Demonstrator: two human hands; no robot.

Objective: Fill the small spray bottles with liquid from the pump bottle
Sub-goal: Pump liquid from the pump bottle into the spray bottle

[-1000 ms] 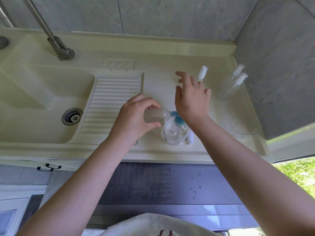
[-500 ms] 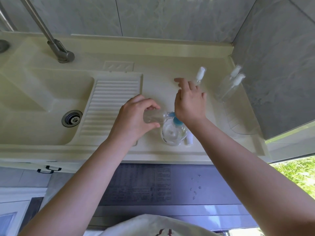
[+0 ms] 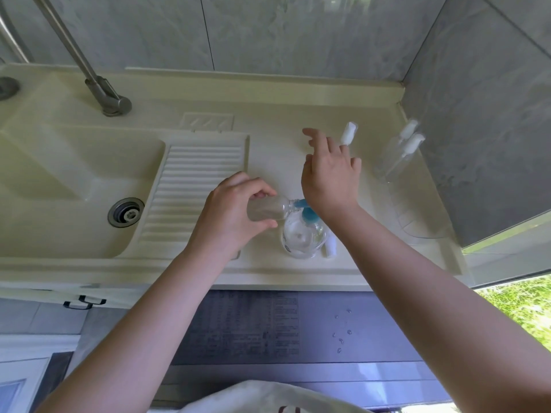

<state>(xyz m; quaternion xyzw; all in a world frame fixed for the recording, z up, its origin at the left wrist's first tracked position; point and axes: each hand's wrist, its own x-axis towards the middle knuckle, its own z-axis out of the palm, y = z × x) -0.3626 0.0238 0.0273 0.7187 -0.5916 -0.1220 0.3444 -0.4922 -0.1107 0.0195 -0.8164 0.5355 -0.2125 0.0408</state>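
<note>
Since a second ago little has shifted: our right hand has kept its place over the blue pump head, bobbing only slightly, and our left hand has kept the small bottle level at the spout. We grip that clear bottle on its side, fingers and thumb curled round its body, its open neck meeting the blue spout. Our right palm lies over the pump head with the fingers straight and spread, pointing away from us; whether the palm is actually pressing down we cannot tell. Beneath it stands the pump bottle, clear and round, near the front edge of the cream counter. Just right of its base lies a small white cap. Beyond our right fingertips a white spray head shows, its lower part hidden by the hand. Two more spray bottles with white tops lean together by the grey wall at far right, well apart from the pump bottle. On the left are the sink, its drain, a ribbed washboard and the tap.
</note>
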